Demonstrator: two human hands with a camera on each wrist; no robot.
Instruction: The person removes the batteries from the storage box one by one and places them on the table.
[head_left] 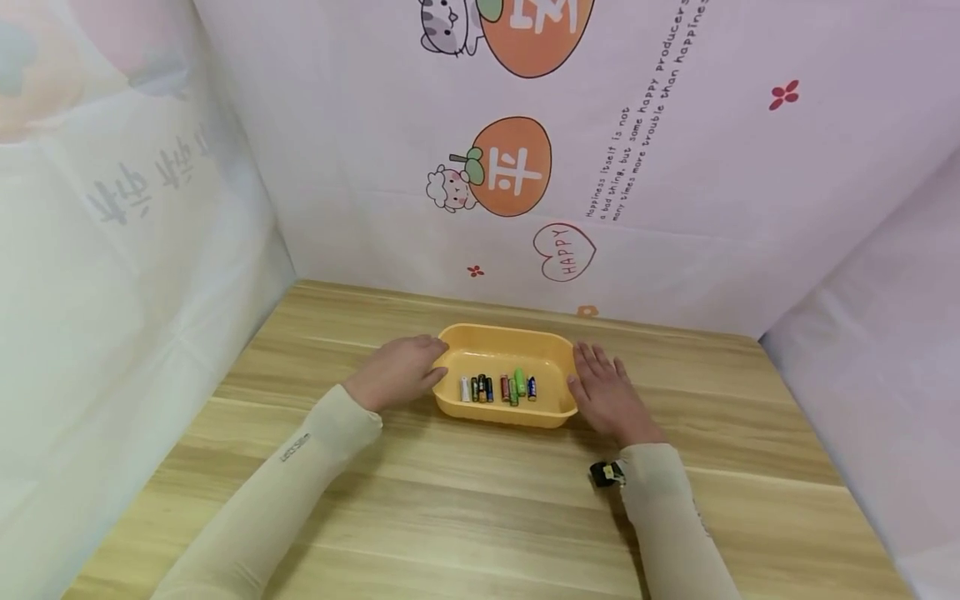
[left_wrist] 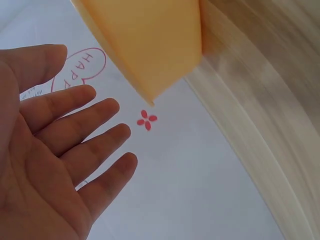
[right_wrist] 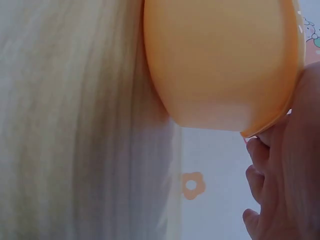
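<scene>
A yellow plastic basin stands upright on the wooden table, with several small batteries inside. On its left side lie a white battery and several dark ones. To the right are a red battery, green ones and a blue one. My left hand is at the basin's left end; the left wrist view shows its fingers extended and apart from the basin wall. At the right end, my right hand has its fingers extended along the rim, seemingly touching it.
The wooden table extends around the basin. Behind it rises a printed white cloth, with further cloth at the left and right sides. A small black device sits at my right wrist.
</scene>
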